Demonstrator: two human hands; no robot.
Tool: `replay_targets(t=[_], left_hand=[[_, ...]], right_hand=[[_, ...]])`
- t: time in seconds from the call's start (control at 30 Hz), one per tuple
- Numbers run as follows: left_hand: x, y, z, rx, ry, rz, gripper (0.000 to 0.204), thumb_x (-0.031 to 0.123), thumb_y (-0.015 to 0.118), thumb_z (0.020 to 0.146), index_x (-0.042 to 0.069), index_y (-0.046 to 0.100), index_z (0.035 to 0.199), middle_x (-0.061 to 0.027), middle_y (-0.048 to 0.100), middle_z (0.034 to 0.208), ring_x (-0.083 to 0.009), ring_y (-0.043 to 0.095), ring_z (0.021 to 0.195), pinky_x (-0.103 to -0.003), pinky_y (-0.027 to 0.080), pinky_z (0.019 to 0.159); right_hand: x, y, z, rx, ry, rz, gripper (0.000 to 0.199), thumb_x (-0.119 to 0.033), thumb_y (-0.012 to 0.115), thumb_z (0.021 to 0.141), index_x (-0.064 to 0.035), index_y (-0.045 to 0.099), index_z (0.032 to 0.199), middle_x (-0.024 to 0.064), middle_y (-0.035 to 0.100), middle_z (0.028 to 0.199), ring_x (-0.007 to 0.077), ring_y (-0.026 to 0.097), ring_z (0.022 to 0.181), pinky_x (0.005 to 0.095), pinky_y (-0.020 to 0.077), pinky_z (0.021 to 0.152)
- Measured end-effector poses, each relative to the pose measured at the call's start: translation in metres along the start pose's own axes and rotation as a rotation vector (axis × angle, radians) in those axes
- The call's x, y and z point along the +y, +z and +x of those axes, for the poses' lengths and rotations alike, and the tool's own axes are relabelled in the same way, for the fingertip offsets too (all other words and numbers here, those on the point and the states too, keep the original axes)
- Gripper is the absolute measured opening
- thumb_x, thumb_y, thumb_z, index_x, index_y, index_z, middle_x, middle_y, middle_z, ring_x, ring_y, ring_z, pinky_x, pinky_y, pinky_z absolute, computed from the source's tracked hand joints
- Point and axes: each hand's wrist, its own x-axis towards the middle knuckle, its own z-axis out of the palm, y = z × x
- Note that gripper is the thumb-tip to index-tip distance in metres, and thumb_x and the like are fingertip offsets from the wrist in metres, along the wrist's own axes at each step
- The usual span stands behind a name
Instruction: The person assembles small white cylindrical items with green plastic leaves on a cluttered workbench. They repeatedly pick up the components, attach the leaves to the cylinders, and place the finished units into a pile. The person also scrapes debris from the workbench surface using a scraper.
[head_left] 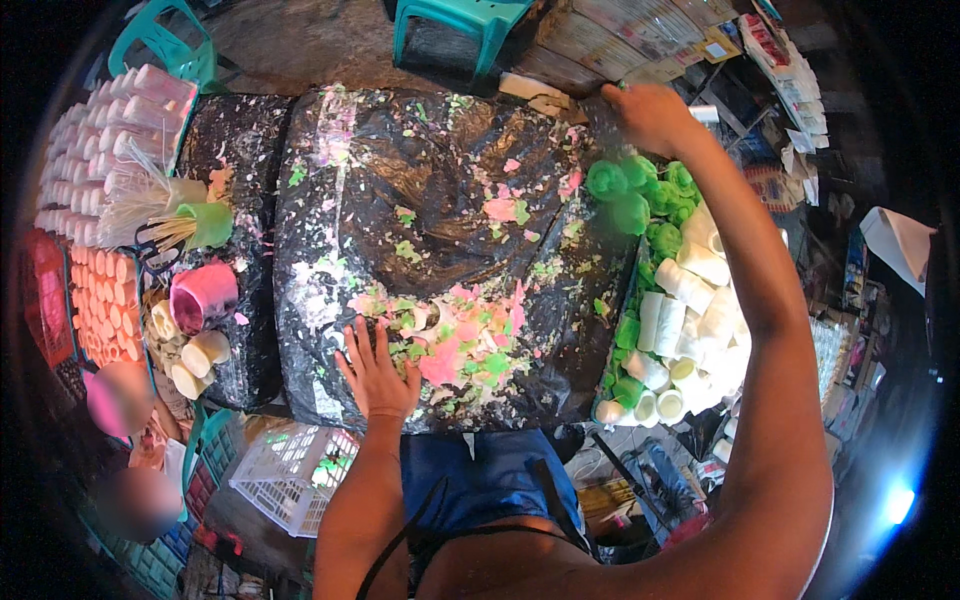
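Note:
My left hand [380,375] lies flat with fingers spread on the black plastic sheet [440,215] covering the table. Just beyond its fingertips is a heap of pink, green and white scraps [455,345]. Far to the right, my right hand [645,118] reaches over the table's far corner. Its fingers are curled closed near dark plastic, and what they hold is hidden. Below that hand sit several rounded green pieces [640,190]. White cylinders [690,300] are piled along the right side, partly behind my right forearm.
At left stand a green cup [208,222] with thin sticks, scissors [158,248], a pink cup [203,297], rows of white cylinders [95,150] and orange cylinders [105,305]. A white plastic basket [290,480] is below the near edge. Teal chairs [455,35] stand beyond; blurred people are lower left.

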Motion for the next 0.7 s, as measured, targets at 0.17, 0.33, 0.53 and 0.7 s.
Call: replay_targets(t=[0.17,0.33,0.53,0.7], left_hand=[[0.002,-0.001,0.001,-0.020,-0.022,0.021,0.084,0.034,0.061,0.088,0.004,0.035,0.162,-0.0179,0.012,0.177,-0.0388,0.004,0.164,-0.062,0.000,0.128],[-0.001,0.003,-0.001,-0.018,-0.026,0.010,0.085,0.035,0.061,0.088,0.005,0.034,0.163,-0.0180,0.013,0.177,-0.0386,0.004,0.164,-0.061,0.000,0.128],[0.001,0.001,0.000,-0.020,-0.027,-0.001,0.084,0.036,0.059,0.089,0.005,0.034,0.163,-0.0165,0.013,0.177,-0.0384,0.004,0.164,-0.061,0.000,0.128],[-0.001,0.000,0.000,-0.040,-0.026,-0.017,0.084,0.036,0.059,0.090,0.005,0.034,0.163,-0.0163,0.012,0.177,-0.0383,0.004,0.164,-0.062,-0.001,0.128]], right_hand=[[-0.010,0.002,0.030,-0.070,-0.123,-0.126,0.036,-0.018,0.066,0.088,-0.0123,0.065,0.124,0.0199,0.076,0.096,0.0424,0.075,0.091,0.0537,0.0610,0.073],[-0.053,0.022,0.015,0.059,-0.195,-0.146,0.018,-0.015,0.064,0.092,-0.0096,0.068,0.109,0.0151,0.076,0.086,0.0346,0.077,0.081,0.0499,0.0613,0.068],[-0.105,0.046,-0.014,0.093,-0.352,-0.263,0.012,-0.019,0.067,0.089,-0.0114,0.068,0.098,0.0020,0.072,0.074,0.0214,0.073,0.067,0.0415,0.0483,0.057],[-0.159,0.075,-0.036,0.066,-0.424,-0.458,0.015,-0.020,0.068,0.088,-0.0091,0.066,0.097,-0.0033,0.062,0.071,0.0178,0.065,0.063,0.0433,0.0374,0.058]])
